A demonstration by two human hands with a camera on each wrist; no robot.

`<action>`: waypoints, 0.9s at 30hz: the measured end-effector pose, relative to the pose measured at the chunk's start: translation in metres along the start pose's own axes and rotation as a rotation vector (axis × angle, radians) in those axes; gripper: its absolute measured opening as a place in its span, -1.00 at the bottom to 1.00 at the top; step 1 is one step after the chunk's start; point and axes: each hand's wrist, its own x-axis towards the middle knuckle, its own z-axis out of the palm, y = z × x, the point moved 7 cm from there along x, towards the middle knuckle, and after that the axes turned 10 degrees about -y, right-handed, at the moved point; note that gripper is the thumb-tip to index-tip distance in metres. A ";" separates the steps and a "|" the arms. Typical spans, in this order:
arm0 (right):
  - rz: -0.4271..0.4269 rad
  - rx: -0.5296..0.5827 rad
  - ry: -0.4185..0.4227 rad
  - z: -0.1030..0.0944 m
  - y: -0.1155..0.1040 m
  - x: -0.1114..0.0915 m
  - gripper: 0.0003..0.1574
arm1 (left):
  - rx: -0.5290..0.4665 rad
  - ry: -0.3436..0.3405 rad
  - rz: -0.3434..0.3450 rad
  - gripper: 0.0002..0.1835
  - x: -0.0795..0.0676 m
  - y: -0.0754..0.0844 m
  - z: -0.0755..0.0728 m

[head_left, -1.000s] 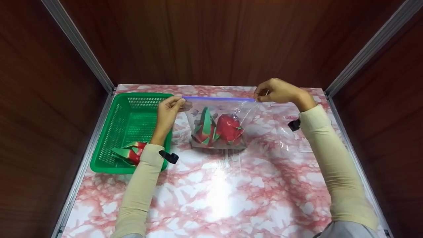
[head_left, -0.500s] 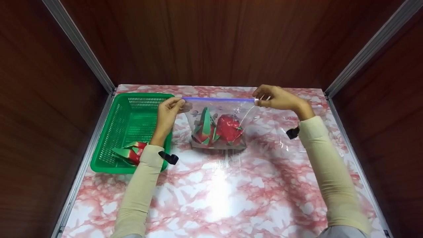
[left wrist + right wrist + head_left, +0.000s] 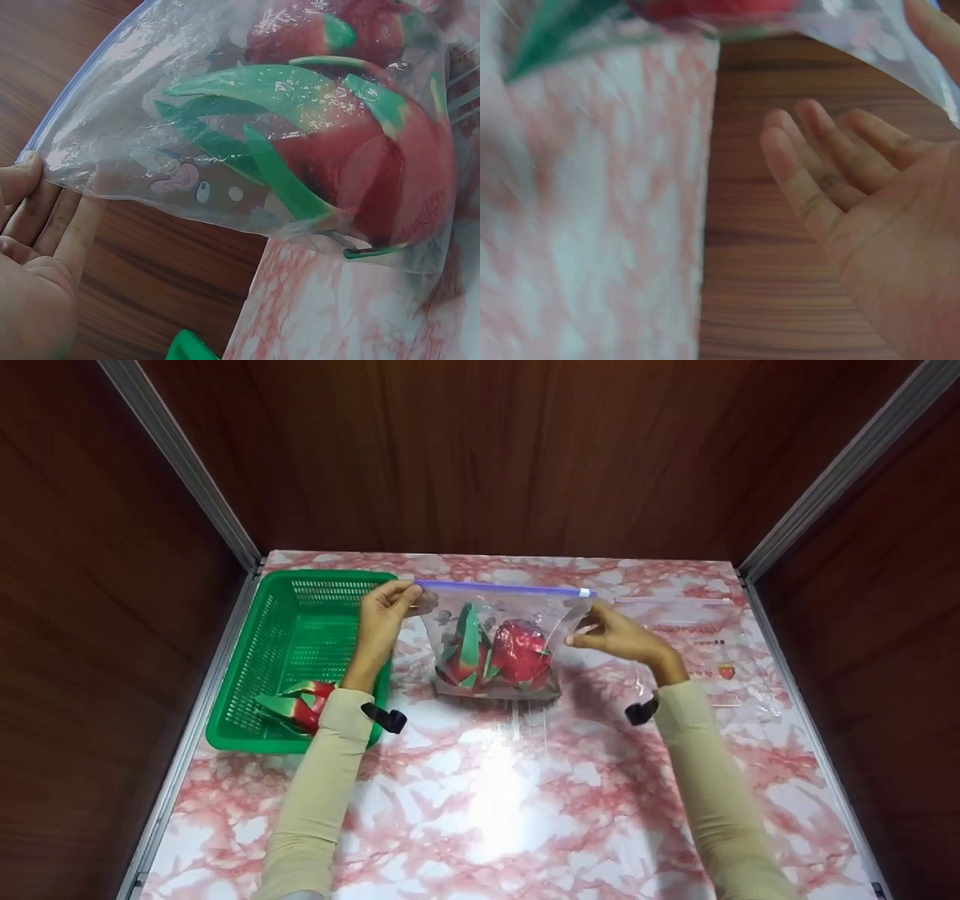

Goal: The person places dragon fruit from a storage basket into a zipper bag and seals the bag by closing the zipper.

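Note:
A clear slider zip bag point(image 3: 561, 619) with a purple zip strip point(image 3: 495, 587) stands upright at the middle back, holding two red dragon fruits point(image 3: 520, 652) with green scales. My left hand point(image 3: 384, 611) pinches the bag's top left corner between thumb and fingers; the left wrist view shows this pinch beside the fruit point(image 3: 375, 165). The white slider point(image 3: 585, 592) sits near the strip's right end. Just below it, my right hand point(image 3: 619, 636) is beside the bag's right side, thumb and fingers apart. The right wrist view shows its fingers point(image 3: 847, 154) loosely extended, with no bag between them.
On the left stands a green plastic basket point(image 3: 225, 690) with dragon fruit point(image 3: 300, 712) in its near part, partly behind the left forearm. Flat clear bags point(image 3: 697, 656) with printed pictures lie at the right. Dark wood-look panels point(image 3: 480, 457) enclose the back and sides.
My right hand has let go of the zip's right end and come down towards the near side, beside the bag. The white slider now shows fully. My left hand keeps its pinch.

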 end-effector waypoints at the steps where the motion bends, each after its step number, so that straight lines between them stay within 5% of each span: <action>1: -0.006 0.023 0.005 0.005 0.004 0.000 -0.13 | 0.000 0.000 0.003 -0.82 0.000 0.000 0.000; 12: 0.068 0.124 0.035 0.054 0.034 0.005 0.52 | -0.021 -0.004 0.030 -0.83 -0.001 -0.001 0.001; 20: 0.047 0.179 0.053 0.084 0.043 0.017 0.69 | -0.010 0.011 0.026 -0.83 -0.004 0.000 0.000; 27: 0.021 0.262 0.080 0.092 0.046 0.020 0.69 | -0.036 0.033 0.025 -0.86 -0.007 -0.002 0.002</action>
